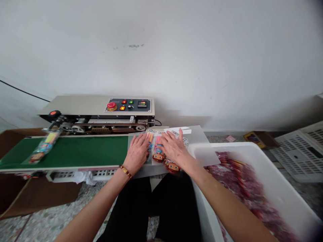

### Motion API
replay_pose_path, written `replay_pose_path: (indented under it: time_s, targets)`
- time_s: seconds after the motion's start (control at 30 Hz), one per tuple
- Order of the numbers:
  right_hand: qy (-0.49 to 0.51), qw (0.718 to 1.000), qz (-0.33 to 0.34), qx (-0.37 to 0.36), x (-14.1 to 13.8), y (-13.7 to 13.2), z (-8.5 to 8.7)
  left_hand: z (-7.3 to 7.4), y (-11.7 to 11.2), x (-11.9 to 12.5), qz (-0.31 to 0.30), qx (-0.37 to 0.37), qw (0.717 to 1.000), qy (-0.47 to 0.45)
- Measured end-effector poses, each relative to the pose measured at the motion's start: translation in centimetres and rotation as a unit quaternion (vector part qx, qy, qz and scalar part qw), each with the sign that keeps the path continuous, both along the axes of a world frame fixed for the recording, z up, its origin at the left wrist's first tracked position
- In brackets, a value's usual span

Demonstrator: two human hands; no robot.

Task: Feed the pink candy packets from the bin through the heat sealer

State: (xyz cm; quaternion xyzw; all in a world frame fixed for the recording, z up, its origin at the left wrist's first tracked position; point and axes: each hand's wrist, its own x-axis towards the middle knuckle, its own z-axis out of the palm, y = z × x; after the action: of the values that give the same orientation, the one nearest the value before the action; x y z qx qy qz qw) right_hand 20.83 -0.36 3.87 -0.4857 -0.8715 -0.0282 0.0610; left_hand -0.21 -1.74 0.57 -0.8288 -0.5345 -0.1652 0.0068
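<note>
My left hand [137, 151] lies palm down, fingers stretched, over the left one of several clear printed packets with brown cartoon faces. Under it, that packet is mostly hidden. Also palm down, with its fingers apart, my right hand [174, 146] rests on the other packets [158, 156], which overlap on a translucent sheet [200, 149]. Left of my hands stands a band sealing machine [96, 107] with lit buttons and a green conveyor belt [88, 151]. One packet [44, 146] lies at the belt's far left, tilted.
On my right, a white tub [246, 145] holds many reddish packets. Farther right lean white plastic crates [300, 151], near a small box [261, 139]. A cardboard box [47, 193] stands below the belt's left end. The wall is close behind the machine.
</note>
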Motion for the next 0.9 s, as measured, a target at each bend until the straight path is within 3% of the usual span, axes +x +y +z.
replay_pose_path:
  time_s: [0.07, 0.13, 0.33, 0.5, 0.6, 0.67, 0.83, 0.9]
  targets:
    - [0.003, 1.0, 0.008, -0.003, -0.3, 0.1, -0.2, 0.0, 0.9, -0.1, -0.059, -0.026, 0.998, 0.014]
    - [-0.002, 1.0, 0.006, -0.011, -0.5, 0.2, -0.4, -0.2, 1.4, -0.3, -0.072, -0.036, 0.996, 0.026]
    - [-0.006, 0.999, 0.02, -0.032, -1.7, 0.9, 0.0, -1.3, 0.8, -1.6, 0.012, -0.034, 0.999, 0.003]
    - [0.009, 0.998, 0.039, -0.045, -3.9, 1.8, 0.0, -1.9, 0.6, -6.8, 0.057, -0.038, 0.998, -0.001]
    - [0.024, 0.997, 0.053, -0.048, -5.0, 2.2, 0.0, -1.4, 0.7, -9.0, 0.123, -0.005, 0.992, -0.012]
    - [0.034, 0.997, 0.054, -0.045, -5.1, 2.2, 0.2, -0.6, 0.9, -8.5, 0.121, 0.007, 0.992, -0.031]
    - [0.01, 0.999, 0.011, -0.034, -1.9, 1.2, 1.1, 0.5, 1.4, -2.1, -0.093, -0.059, 0.993, -0.031]
    - [-0.004, 1.0, -0.009, -0.02, 0.1, 0.5, 1.1, 0.0, 1.5, -0.3, -0.089, -0.064, 0.994, -0.017]
